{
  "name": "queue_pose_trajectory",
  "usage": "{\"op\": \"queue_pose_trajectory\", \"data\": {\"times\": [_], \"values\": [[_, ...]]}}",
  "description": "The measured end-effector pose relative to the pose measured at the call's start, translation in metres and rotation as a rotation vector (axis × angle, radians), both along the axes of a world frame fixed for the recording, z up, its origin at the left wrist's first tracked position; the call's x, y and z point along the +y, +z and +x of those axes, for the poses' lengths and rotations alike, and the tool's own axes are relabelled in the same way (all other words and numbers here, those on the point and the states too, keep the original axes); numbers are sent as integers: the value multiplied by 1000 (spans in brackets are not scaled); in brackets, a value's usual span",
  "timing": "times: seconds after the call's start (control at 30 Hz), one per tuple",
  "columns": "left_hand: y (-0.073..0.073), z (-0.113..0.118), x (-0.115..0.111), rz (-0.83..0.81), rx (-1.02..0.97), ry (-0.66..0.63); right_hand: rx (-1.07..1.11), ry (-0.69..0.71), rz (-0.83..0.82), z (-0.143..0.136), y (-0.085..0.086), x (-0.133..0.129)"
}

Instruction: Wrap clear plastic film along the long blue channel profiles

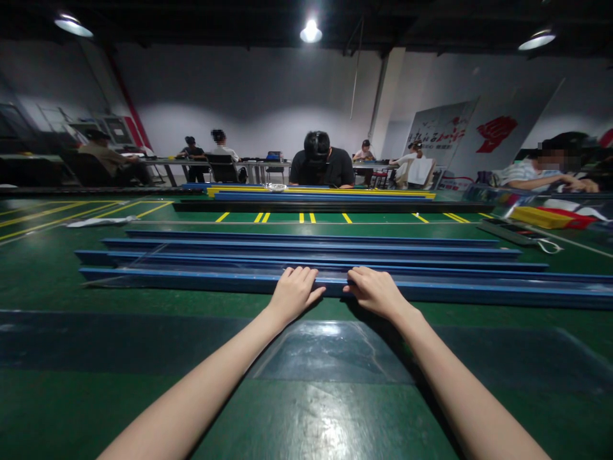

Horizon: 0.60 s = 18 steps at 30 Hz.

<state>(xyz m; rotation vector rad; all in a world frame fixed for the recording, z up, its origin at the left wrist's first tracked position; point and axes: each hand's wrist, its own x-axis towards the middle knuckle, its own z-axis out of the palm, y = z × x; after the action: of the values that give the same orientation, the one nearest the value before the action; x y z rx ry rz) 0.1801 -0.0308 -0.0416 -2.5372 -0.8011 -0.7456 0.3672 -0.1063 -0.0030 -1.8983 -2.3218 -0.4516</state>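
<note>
Both my hands are on the nearest long blue plastic channel strip point(182, 277), which lies crosswise on the green tabletop. My left hand point(294, 291) is closed over its near edge, fingers hooked inside and thumb along the front. A short gap to the right, my right hand point(376, 289) grips the same edge with fingers curled over it. The fingertips are partly hidden behind the edge. Several similar blue channel strips point(306, 244) lie parallel just beyond. Below my hands, a long clear plastic sheet point(325, 348) lies flat between my forearms and extends to both sides.
Farther off lie a black strip point(306, 207) and yellow strips point(383, 193). A dark flat object with a white loop point(517, 232) and yellow and red trays point(546, 217) are at right. A person point(322, 163) bends over the far edge. Others sit behind.
</note>
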Motion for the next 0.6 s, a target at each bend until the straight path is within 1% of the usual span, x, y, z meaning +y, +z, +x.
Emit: {"op": "queue_pose_trajectory", "data": {"times": [0.4,0.6], "values": [[4,-1,-2,-8,13,-7,8,-135,-52,24,3,-10],[3,0,-2,10,23,30,-3,-138,-37,24,2,-10]]}}
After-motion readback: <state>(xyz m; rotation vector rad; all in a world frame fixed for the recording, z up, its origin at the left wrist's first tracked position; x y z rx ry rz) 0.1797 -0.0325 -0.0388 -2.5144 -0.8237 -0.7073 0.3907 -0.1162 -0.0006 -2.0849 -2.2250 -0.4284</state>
